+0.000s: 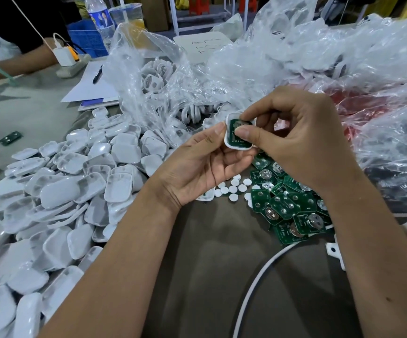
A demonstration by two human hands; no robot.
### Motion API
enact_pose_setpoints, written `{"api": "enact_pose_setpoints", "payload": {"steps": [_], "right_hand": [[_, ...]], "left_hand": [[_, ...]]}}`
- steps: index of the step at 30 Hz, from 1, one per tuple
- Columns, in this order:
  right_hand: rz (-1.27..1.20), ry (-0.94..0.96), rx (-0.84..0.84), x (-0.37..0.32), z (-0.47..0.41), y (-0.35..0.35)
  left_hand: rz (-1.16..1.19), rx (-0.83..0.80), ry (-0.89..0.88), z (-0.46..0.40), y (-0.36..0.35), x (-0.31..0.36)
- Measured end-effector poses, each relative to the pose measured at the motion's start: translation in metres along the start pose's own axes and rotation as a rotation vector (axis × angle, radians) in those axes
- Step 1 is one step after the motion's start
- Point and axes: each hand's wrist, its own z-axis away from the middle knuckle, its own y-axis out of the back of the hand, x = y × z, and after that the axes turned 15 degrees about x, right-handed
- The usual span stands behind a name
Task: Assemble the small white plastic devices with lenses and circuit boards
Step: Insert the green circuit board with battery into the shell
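White rounded-square plastic shell (229,140) with a green circuit board (238,139) sitting in its hollow is being held up above the middle of the tabletop (209,276), between both hands.

Working left to right: a big heap of matching white plastic shells (58,203) is spreading along the tabletop's left edge, well clear of the work. The left hand (197,167) is cradling the shell from below and from its left side, thumb pressing on the rim and fingers curling under it. The right hand (292,142) is pinching from the other side, thumb tip lying on the board's face and forefinger hooking over the shell's top edge. Below the hands, small white round plastic lens discs (234,189) are lying scattered, and just to their right green circuit boards with round metal battery clips (287,203) are piling up. Crinkled clear plastic bags (307,57) are filling the far right corner.

The step looks like seating the board in the shell. To do it well, the left hand should be keeping the shell level and steady while the right thumb is pushing evenly across the board, not on one corner, so it is dropping flat rather than tilting. Whether the board is already fully seated I cannot tell, since the thumb is covering part of it. Pressing on the bare board beside components seems safer than on them.
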Motion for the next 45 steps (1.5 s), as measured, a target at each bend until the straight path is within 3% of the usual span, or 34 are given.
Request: {"api": "enact_pose_setpoints", "payload": {"steps": [13,45], "right_hand": [[0.045,0.12,0.018,-0.0029,-0.0002,-0.0021],[-0.009,0.139,-0.01,0.0025,0.0003,-0.0041]], "left_hand": [[0.018,0.013,-0.015,0.0025,-0.0019,0.0007],[-0.024,0.032,-0.054,0.0028,-0.0014,-0.0006]]}}
